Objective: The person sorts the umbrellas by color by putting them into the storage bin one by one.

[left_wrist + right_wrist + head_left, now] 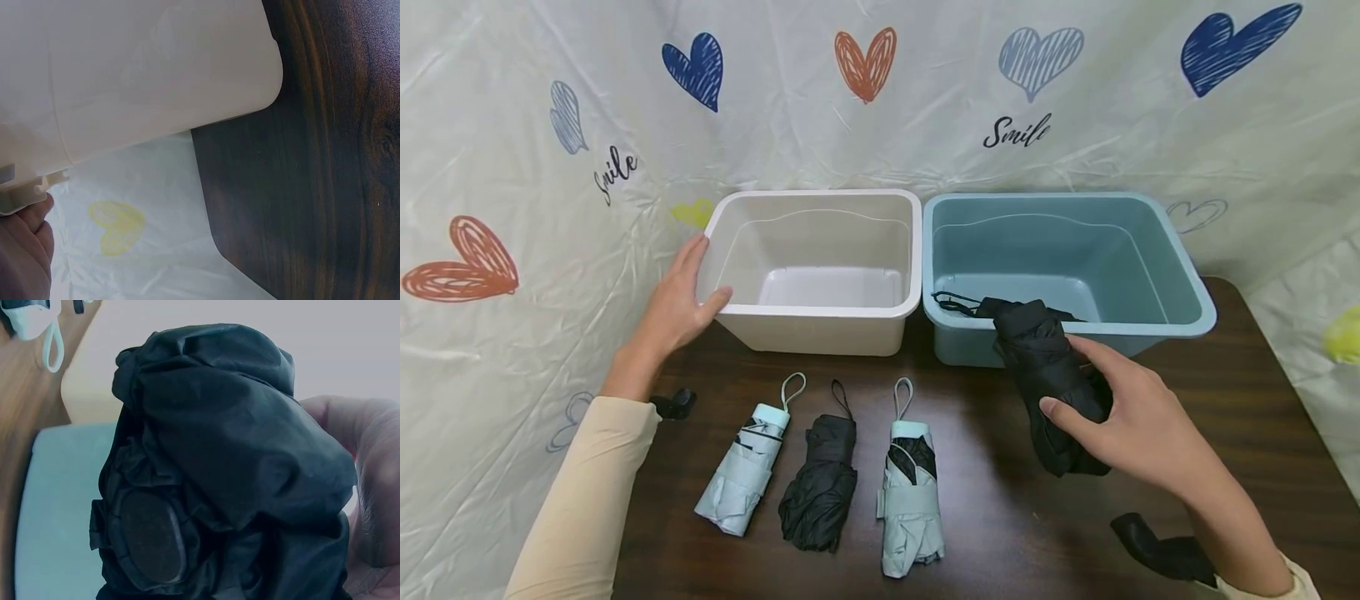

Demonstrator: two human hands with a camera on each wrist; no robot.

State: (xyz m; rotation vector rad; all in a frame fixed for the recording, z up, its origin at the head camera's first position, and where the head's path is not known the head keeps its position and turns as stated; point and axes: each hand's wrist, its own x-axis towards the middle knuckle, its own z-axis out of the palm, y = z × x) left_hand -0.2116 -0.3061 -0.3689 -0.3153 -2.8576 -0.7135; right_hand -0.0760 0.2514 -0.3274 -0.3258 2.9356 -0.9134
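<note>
Left hand (pixel 672 307) grips the cream bin (pixel 820 332), right hand (pixel 1138 417) a black umbrella (pixel 1047 379), long axis slanting toward the blue bin (pixel 1030 242).

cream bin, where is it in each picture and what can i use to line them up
Head: the cream bin stands left of centre, beside the blue bin, with the left hand at its left end.
Left wrist: its outer wall fills the upper left.
Right wrist: toward the top, behind the black umbrella, which partly hides it.
Shared landmark: the brown wooden table, at the right in left wrist, along the left in right wrist.
</note>
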